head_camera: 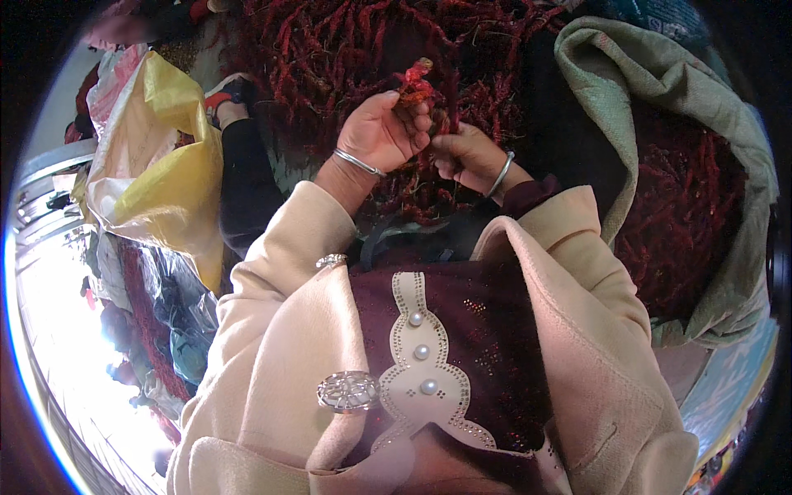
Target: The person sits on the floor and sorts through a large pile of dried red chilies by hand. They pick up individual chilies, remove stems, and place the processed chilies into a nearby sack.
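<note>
A large heap of long, wrinkled dark red pods (346, 55), which look like dried chillies, spreads before me. My left hand (383, 136), with a metal bangle at its wrist, is raised palm up over the heap. Its curled fingers hold a small bunch of brighter red and orange pods (417, 83). My right hand (471, 158), also wearing a bangle, is close beside it, with thumb and fingers pinched on a dark red pod (440, 124). The fingertips of both hands nearly meet, and some are hidden behind the pods.
At right stands an open grey-green woven sack (597, 93) with rolled edges, holding more dark red pods (674, 229). A yellow and white plastic sack (167, 204) is at left, near a dark-clothed leg (247, 185) and foot. Bright light washes out the lower left.
</note>
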A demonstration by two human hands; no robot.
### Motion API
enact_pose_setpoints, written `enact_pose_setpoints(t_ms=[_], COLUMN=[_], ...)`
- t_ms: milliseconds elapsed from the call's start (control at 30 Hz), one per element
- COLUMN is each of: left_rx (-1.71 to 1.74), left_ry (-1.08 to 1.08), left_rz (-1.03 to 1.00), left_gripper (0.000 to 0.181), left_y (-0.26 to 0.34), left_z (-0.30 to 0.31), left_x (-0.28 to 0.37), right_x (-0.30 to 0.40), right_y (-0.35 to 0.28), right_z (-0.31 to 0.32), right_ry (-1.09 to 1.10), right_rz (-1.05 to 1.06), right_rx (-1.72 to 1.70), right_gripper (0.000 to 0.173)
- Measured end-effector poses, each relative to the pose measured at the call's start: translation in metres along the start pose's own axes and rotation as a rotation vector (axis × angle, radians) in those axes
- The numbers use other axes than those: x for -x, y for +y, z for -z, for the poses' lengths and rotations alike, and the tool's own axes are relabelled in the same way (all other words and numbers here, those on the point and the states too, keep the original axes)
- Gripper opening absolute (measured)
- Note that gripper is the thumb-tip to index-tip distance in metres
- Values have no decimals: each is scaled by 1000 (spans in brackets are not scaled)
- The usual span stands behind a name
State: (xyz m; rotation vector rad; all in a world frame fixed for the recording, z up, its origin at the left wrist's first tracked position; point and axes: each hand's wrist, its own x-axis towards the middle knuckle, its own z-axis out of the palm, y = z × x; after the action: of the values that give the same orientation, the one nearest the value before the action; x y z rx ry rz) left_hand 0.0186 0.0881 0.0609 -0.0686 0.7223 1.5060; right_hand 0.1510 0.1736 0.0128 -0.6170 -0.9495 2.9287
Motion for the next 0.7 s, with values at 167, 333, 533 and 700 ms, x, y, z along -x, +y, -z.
enact_pose_setpoints(t_ms=[167, 333, 533, 700], left_rx=[-80, -192, -133, -9], left_ry=[-40, 58, 73, -11], left_rz=[-88, -89, -128, -292], left_gripper=[20, 16, 14, 14], left_y=[14, -5, -1, 85], left_z=[16, 24, 17, 32], left_x=[14, 12, 16, 41], right_x=[0, 0, -2, 0], right_y=[-5, -3, 1, -2], right_z=[13, 16, 20, 21], right_ry=[-159, -274, -304, -284], right_rz=[-10, -37, -39, -17], right_rx=[-413, -480, -467, -430], right_gripper=[7, 12, 11, 8])
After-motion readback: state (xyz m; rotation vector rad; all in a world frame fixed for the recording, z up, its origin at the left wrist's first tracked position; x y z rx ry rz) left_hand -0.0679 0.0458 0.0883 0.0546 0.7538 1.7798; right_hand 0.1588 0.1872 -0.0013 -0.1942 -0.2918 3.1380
